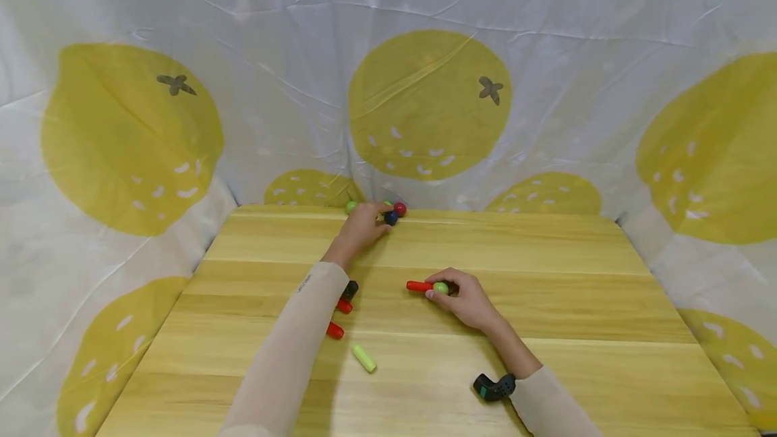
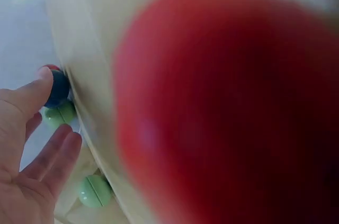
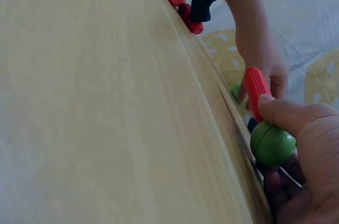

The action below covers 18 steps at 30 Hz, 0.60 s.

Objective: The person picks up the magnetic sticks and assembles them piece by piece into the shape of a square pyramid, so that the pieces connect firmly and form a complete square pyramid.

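In the head view, my left hand (image 1: 362,222) reaches to the back edge of the table. Its thumb lies against a dark blue ball (image 2: 59,88), with the other fingers extended and spread. A red ball (image 1: 400,209) and a green ball (image 2: 61,114) sit beside the blue one; another green ball (image 2: 96,190) lies a little apart. My right hand (image 1: 464,299) holds a ridged red stick (image 3: 255,90) with a green ball (image 3: 272,144) at its end, the thumb pressed where stick and ball meet. A large blurred red shape (image 2: 222,102) fills much of the left wrist view.
Red sticks (image 1: 334,330) lie partly hidden under the left forearm. A light green stick (image 1: 364,359) lies at the front of the wooden table (image 1: 546,315). Black wrist cameras (image 1: 493,388) sit at both wrists. A lemon-print cloth (image 1: 546,120) hangs behind the table.
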Each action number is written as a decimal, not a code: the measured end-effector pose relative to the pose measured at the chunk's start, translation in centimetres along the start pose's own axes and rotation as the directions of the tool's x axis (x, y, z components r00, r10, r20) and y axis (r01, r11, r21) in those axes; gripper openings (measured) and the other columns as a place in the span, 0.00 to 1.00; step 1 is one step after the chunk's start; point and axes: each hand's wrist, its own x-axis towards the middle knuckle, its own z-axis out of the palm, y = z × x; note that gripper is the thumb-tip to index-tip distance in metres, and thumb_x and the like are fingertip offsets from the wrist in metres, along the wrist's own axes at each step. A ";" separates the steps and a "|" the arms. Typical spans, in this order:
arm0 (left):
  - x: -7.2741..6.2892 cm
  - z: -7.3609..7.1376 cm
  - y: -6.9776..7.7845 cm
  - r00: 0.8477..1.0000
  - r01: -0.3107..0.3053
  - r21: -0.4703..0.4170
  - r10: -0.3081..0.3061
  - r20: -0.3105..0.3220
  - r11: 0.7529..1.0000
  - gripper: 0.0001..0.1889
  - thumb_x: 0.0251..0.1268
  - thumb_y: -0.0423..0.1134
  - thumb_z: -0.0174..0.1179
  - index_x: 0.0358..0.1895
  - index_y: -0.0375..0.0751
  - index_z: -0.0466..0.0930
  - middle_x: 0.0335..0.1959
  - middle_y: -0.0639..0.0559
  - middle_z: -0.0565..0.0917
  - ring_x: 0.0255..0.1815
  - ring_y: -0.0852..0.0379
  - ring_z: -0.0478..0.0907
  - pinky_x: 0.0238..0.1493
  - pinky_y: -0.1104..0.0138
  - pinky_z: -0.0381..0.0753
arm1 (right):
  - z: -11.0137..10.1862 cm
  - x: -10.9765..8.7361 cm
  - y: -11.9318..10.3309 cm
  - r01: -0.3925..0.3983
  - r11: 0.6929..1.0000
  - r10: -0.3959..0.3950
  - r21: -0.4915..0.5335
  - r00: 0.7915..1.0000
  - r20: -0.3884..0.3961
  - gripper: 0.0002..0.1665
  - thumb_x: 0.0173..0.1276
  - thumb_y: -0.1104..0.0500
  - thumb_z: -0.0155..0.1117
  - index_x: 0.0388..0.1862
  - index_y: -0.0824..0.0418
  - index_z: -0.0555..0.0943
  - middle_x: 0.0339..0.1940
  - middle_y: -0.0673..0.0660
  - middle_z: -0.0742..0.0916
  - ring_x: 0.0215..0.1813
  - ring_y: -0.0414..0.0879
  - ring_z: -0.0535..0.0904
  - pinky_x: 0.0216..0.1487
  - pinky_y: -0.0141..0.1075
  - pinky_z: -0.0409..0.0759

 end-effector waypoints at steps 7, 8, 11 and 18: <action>-0.5 0.9 0.0 1.000 -0.007 0.014 0.007 -0.005 1.000 0.22 0.66 0.39 0.72 0.61 0.40 0.81 0.58 0.42 0.86 0.57 0.46 0.83 0.61 0.57 0.82 | 0.4 -0.4 0.1 -0.020 0.999 0.020 0.032 1.000 -0.012 0.12 0.68 0.62 0.73 0.50 0.63 0.88 0.47 0.60 0.90 0.38 0.47 0.76 0.39 0.30 0.75; -0.7 1.0 0.1 1.000 -0.007 0.016 0.007 -0.005 1.000 0.21 0.65 0.39 0.72 0.59 0.39 0.81 0.56 0.42 0.86 0.54 0.46 0.83 0.59 0.57 0.83 | 0.5 -0.5 0.2 -0.023 0.999 0.023 0.031 1.000 -0.011 0.12 0.68 0.62 0.73 0.50 0.62 0.88 0.47 0.59 0.90 0.38 0.47 0.76 0.39 0.30 0.75; -1.0 1.1 0.4 1.000 -0.011 0.030 0.011 -0.003 0.999 0.18 0.66 0.39 0.72 0.55 0.38 0.80 0.53 0.42 0.87 0.52 0.48 0.84 0.57 0.58 0.84 | 0.5 -0.6 0.2 -0.030 0.999 0.030 0.037 1.000 -0.009 0.12 0.68 0.62 0.73 0.50 0.62 0.88 0.47 0.59 0.89 0.38 0.47 0.76 0.39 0.31 0.75; -1.6 0.9 1.5 1.000 -0.005 -0.006 0.005 0.021 1.000 0.22 0.68 0.38 0.70 0.62 0.36 0.81 0.60 0.41 0.84 0.65 0.46 0.80 0.68 0.56 0.79 | 0.0 -0.2 0.1 -0.022 0.999 0.023 0.049 0.999 -0.028 0.12 0.68 0.62 0.73 0.49 0.61 0.88 0.48 0.58 0.90 0.38 0.47 0.76 0.40 0.31 0.75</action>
